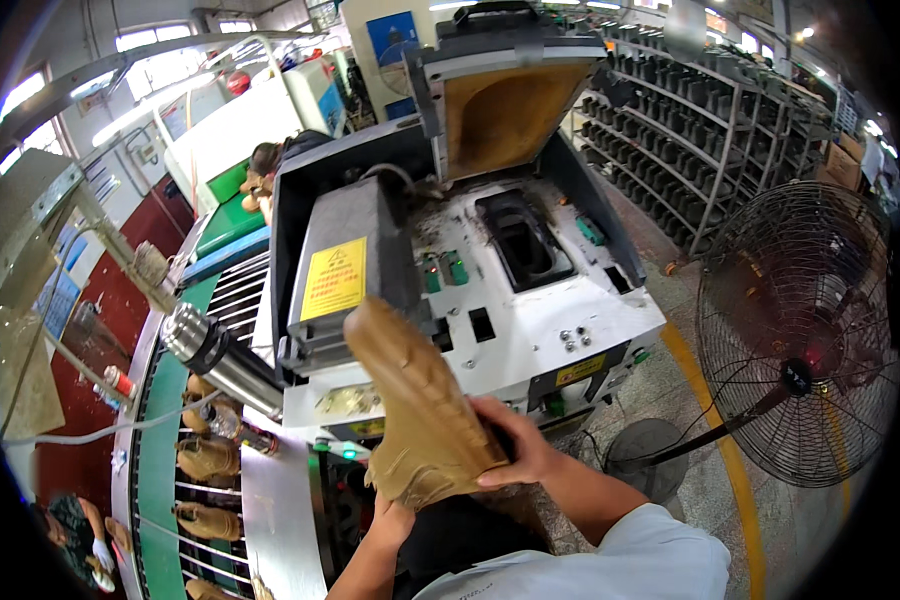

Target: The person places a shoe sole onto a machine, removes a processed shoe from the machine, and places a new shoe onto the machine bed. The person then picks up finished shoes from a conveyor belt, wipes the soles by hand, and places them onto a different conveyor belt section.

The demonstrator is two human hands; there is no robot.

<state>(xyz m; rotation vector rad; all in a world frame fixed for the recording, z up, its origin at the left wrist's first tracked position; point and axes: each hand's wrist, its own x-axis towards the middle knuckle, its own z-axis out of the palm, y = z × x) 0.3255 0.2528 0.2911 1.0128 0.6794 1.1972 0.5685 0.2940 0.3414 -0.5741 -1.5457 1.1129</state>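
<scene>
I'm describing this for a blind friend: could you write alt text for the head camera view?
Seen from above, a person's two hands, right hand and left hand, hold a tan suede boot in front of a white machine with its padded lid raised. A conveyor with more tan boots runs at left; a standing fan is at right.

Yellow rectangular warning label — on the grey machine housing
</scene>
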